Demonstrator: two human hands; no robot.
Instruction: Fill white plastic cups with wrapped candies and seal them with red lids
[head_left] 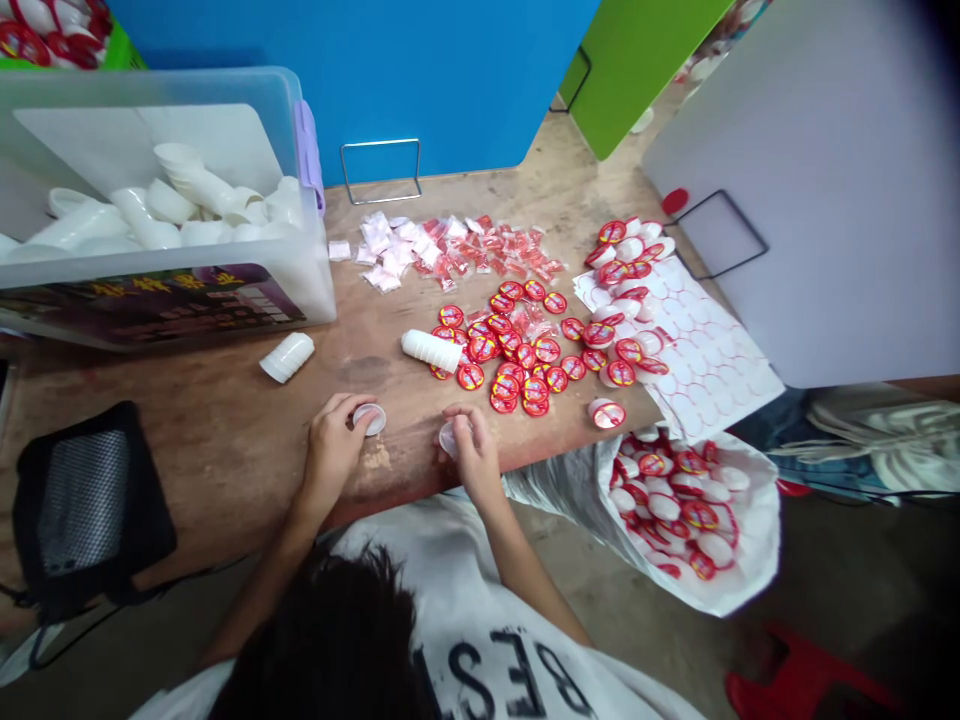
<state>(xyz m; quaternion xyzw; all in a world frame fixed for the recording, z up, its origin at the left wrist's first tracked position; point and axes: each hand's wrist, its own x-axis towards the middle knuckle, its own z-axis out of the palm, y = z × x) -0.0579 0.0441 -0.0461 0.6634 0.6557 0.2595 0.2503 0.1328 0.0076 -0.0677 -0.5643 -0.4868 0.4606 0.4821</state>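
Note:
My left hand [332,447] is closed on a small white plastic cup [370,418] that rests on the wooden table [225,440]. My right hand [470,450] pinches a second small white cup [448,438] near the table's front edge. Just beyond the hands lie two stacks of white cups, one [432,349] in the middle and one [286,357] to the left. Several round red-and-yellow lids [525,355] are scattered past the right hand.
A clear bin [300,270] with white cups stands at the back left. Small sachets [457,250] lie at the back. White sticker sheets [705,350] lie on the right, and a white bag [750,570] of sealed cups hangs below the table edge. A black pouch [86,505] lies front left.

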